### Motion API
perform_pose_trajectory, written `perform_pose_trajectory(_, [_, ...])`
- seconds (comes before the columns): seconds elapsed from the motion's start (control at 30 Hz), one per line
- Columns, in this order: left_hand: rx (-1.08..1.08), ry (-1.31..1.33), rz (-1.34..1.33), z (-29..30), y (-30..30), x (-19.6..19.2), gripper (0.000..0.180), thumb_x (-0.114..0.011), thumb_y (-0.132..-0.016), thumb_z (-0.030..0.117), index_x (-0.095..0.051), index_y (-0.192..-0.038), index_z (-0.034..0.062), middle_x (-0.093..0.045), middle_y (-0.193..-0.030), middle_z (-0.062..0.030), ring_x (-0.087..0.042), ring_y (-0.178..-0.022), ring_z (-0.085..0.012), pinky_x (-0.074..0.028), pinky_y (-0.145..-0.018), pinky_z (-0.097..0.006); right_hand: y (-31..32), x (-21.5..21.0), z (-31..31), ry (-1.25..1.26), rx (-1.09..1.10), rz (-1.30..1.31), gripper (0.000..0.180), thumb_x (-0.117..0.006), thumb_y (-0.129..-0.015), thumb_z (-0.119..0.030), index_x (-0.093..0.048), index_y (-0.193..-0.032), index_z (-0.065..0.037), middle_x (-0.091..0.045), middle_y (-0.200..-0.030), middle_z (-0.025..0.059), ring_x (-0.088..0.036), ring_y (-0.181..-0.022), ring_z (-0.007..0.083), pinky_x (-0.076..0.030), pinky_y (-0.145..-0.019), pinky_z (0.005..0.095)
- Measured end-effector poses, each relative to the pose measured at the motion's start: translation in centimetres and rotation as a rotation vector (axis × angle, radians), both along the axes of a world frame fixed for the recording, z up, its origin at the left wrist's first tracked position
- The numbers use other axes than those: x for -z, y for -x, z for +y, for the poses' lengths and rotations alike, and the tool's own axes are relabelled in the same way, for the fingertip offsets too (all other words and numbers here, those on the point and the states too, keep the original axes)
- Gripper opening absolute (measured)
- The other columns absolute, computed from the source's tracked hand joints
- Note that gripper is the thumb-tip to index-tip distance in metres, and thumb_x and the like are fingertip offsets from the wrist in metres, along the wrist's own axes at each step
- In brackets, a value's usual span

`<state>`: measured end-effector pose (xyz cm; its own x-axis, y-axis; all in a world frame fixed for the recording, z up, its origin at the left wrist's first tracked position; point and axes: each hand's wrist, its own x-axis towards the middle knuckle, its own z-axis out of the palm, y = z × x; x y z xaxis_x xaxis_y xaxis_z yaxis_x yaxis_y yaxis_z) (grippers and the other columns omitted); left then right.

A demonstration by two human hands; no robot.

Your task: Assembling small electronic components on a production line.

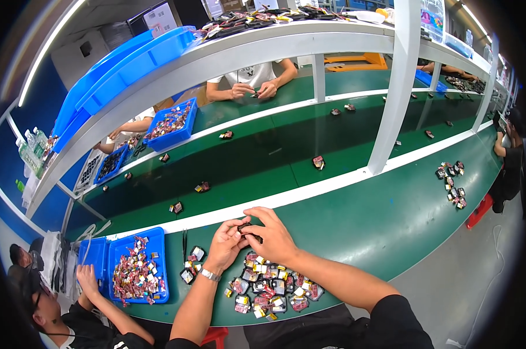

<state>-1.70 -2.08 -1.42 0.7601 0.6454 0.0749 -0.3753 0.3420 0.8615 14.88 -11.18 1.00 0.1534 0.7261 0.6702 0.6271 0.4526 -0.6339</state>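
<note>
Above the bench, my left hand (pixel 224 245) and my right hand (pixel 273 235) meet around a small black plastic housing (pixel 255 237). Fingers of both hands are closed on it and cover most of it. Just below them lies a heap of small black housings (pixel 269 286) with silver, yellow and pinkish-red parts in them. A few similar housings (pixel 188 273) sit left of my left wrist. Beside these, a pair of dark tweezers (pixel 184 245) lies on the green bench (pixel 344 224).
To the left, a blue tray (pixel 166 279) holds many small wired parts, with a co-worker's hand (pixel 87 279) near it. Past a white rail (pixel 286 200), assemblies (pixel 202 187) lie scattered on a green belt (pixel 263 168). A white post (pixel 391 99) rises ahead. More housings (pixel 451 180) lie far right.
</note>
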Motion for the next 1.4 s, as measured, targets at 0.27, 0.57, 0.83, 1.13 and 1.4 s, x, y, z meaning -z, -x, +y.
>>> perform_pose_trajectory(0.27, [-0.025,-0.005,0.014,-0.1,-0.3,0.0,0.027,-0.053,-0.098,0.004,-0.050,-0.124,0.0026,-0.051,-0.140,-0.0134,-0.058,-0.117,-0.0206,-0.052,-0.098,-0.038,0.5,0.7,0.9,0.053,-0.037,0.088,0.022,-0.069,-0.076,-0.004,-0.072,-0.098,-0.007,-0.058,-0.127,0.0114,-0.050,-0.123,0.0336,-0.044,-0.101,0.0412])
perform_pose_trajectory(0.57, [-0.051,0.023,0.048,-0.4,-0.8,-0.7,0.030,-0.051,-0.099,0.005,-0.046,-0.128,0.0025,-0.058,-0.126,-0.0108,-0.059,-0.115,-0.0202,-0.051,-0.099,-0.039,0.0,-0.4,1.0,-0.020,-0.008,-0.035,0.015,-0.066,-0.080,-0.002,-0.067,-0.094,-0.003,-0.059,-0.111,0.0115,-0.058,-0.104,0.0305,-0.052,-0.084,0.0384])
perform_pose_trajectory(0.83, [-0.051,0.045,0.060,-0.5,-0.6,-1.1,0.030,-0.052,-0.099,0.007,-0.046,-0.128,0.0022,-0.058,-0.127,-0.0115,-0.059,-0.115,-0.0200,-0.051,-0.099,-0.038,0.4,-0.4,0.9,-0.070,0.020,-0.127,0.017,-0.069,-0.079,-0.003,-0.067,-0.096,-0.003,-0.060,-0.103,0.0088,-0.061,-0.094,0.0265,-0.055,-0.075,0.0347])
perform_pose_trajectory(1.13, [-0.055,0.033,0.084,-0.9,-0.9,-1.7,0.028,-0.051,-0.099,0.007,-0.048,-0.126,0.0016,-0.059,-0.124,-0.0108,-0.060,-0.113,-0.0185,-0.052,-0.098,-0.038,0.6,-0.1,1.2,-0.048,0.080,-0.151,0.018,-0.073,-0.075,0.000,-0.070,-0.092,-0.003,-0.062,-0.097,0.0084,-0.062,-0.089,0.0252,-0.056,-0.074,0.0336])
perform_pose_trajectory(1.4, [-0.211,-0.085,0.219,-1.1,-1.2,-1.1,0.024,-0.052,-0.099,0.008,-0.051,-0.122,-0.0003,-0.063,-0.115,-0.0097,-0.064,-0.102,-0.0169,-0.057,-0.085,-0.033,0.5,-0.2,1.1,-0.042,0.049,-0.097,0.020,-0.072,-0.077,0.000,-0.069,-0.096,-0.002,-0.061,-0.099,0.0090,-0.064,-0.087,0.0240,-0.055,-0.072,0.0303])
